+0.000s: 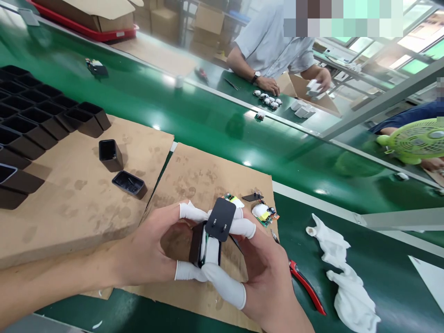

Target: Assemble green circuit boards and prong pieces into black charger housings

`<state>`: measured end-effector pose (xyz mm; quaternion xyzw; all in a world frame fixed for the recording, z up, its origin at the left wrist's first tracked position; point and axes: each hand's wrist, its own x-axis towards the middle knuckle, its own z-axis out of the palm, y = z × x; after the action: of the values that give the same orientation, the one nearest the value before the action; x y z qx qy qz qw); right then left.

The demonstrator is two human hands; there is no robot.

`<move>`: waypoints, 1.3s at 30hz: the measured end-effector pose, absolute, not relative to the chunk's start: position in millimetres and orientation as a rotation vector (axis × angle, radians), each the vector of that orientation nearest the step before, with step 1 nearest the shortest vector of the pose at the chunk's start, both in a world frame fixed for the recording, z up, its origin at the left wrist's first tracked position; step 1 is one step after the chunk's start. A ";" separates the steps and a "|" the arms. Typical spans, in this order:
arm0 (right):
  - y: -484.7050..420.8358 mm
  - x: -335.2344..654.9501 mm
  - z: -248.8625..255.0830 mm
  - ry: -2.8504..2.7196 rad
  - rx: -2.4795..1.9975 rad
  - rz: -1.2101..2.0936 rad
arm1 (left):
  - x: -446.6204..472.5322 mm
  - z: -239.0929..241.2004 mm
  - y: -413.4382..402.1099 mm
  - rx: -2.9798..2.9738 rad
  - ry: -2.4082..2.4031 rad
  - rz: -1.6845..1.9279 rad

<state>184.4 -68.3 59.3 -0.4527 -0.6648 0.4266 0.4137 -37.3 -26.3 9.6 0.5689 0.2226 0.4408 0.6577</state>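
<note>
My left hand (145, 238), with white finger cots, is closed around a dark plastic charger housing (196, 245) above the cardboard. In the housing's open mouth sits a white-wrapped insert (212, 252) with a green board edge. A black end plate (219, 224) with two metal pins stands tilted at the opening. My right hand (265, 263) grips this plate with its cot-covered fingers, its thumb at the lower end of the insert. Just beyond lie a circuit board assembly (265, 213), a second one (233, 200) partly hidden, and another black plate (253, 197).
Rows of dark housings (31, 115) stand at left, with two loose ones (111, 155) (129, 185) nearer. Red-handled pliers (308, 286) and white cloth gloves (350, 286) lie at right. Across the green conveyor belt (208, 125), a co-worker (274, 51) handles white parts; a green fan (416, 141) stands nearby.
</note>
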 end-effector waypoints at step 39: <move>-72.3 155.2 32.0 -1.859 -1.227 0.203 | -46.6 13.7 -23.3 1.405 0.901 1.078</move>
<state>155.2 -72.3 32.0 -0.4932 -0.7476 0.0818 0.4372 -46.6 -23.3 13.7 0.5926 0.3801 0.4545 0.5456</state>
